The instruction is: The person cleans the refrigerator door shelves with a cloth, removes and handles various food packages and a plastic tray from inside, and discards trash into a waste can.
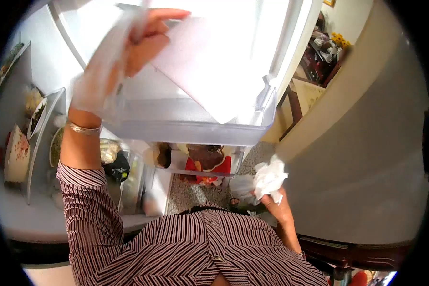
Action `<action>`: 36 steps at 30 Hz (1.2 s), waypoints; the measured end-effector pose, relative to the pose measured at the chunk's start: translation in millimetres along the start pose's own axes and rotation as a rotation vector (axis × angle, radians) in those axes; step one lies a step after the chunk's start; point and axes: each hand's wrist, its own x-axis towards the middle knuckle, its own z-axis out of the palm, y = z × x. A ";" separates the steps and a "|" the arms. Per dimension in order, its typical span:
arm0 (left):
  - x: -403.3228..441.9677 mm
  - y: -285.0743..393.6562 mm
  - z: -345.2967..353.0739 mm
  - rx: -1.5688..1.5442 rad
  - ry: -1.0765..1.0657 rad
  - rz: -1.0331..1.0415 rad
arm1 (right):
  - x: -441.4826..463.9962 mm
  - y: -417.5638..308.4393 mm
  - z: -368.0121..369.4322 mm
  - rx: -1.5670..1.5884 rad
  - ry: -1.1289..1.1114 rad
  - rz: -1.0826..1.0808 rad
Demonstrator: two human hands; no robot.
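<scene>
My left hand [148,45] is raised in front of the open fridge door, its fingers bent. A blurred piece of translucent plastic [112,62] hangs over that hand and wrist, seemingly in its grip. Close beside the fingers, a pale pinkish-white sheet [195,62] slants down into the clear door bin [190,132]; whether the fingers touch it I cannot tell. Low on the right, my right hand [279,207] is closed around a crumpled white wad [270,178], tissue or thin plastic.
Fridge shelves [45,133] at left carry dishes of food, a white container [18,155] and a black bag [117,167]. A lower door bin [200,171] holds a dark brown item and something red. A grey curved surface [362,143] stands right. Yellow flowers [339,40] show beyond the doorway.
</scene>
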 end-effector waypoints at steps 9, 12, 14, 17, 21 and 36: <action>-56.4 -7.7 -7.4 -0.210 0.470 -0.174 | 11.3 -61.8 -0.5 -0.149 0.245 0.060; -81.6 -8.1 -4.0 -0.192 0.538 -0.344 | 12.8 -62.6 3.0 -0.140 0.285 0.073; -89.2 -19.1 -4.0 -0.170 0.641 -0.286 | 16.6 -65.8 3.0 -0.099 0.289 0.081; -107.2 -38.5 -23.6 -0.172 0.596 -0.310 | 19.0 -58.9 3.0 -0.106 0.277 0.070; -126.7 -55.6 -34.0 -0.302 0.634 -0.237 | 19.2 -53.8 -1.5 -0.189 0.230 0.142; -268.4 -71.1 29.7 -0.288 0.802 -0.882 | 18.5 -45.2 7.7 -0.189 0.284 0.172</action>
